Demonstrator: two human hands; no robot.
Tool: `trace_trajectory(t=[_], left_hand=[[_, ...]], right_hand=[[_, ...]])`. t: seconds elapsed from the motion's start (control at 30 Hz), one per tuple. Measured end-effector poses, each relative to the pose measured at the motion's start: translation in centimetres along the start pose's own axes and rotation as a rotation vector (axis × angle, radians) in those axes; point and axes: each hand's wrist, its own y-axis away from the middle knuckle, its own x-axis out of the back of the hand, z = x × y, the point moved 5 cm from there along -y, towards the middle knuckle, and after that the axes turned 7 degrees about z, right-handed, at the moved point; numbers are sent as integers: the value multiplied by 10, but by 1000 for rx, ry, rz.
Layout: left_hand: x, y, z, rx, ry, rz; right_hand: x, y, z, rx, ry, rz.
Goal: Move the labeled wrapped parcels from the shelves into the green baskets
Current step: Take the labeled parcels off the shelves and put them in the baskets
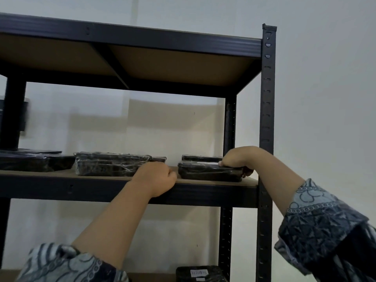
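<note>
Evidently pre-lift: right hand (238,159) clamps end parcel (207,173) just left of shelf post (267,98), fingers over top for pull-off. Left hand (155,178) curled further left of post, against middle parcel (105,163); grasp unclear.

our left sleeve (67,263): loose batik cloth, grey-blue with pale swirls and chain-like lines | our right sleeve (325,226): same cloth, darker navy, leaf shapes, a band of small rings near the cuff | our left hand (156,179) and right hand (238,157): bare
</note>
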Motion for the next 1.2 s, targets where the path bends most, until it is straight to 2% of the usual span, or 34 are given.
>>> trace_trajectory(t=[0.1, 0.33, 0.6, 0.73, 1.07, 1.2], left_hand=[[-6, 2, -1, 11, 41, 34], [-1, 7, 2, 29, 6, -2], [1, 8, 3, 30, 4, 35], [0, 8, 3, 34, 0, 34], [0, 8, 4, 36, -16, 44], [1, 9, 4, 34, -13, 47]], right_hand=[[8, -3, -11, 9, 105, -22], [24, -67, -29, 22, 106, 192], [-4, -144, 3, 2, 222, 101], [-10, -116, -2, -64, 142, 41], [0, -128, 8, -150, -11, 161], [0, -138, 17, -181, -259, 180]])
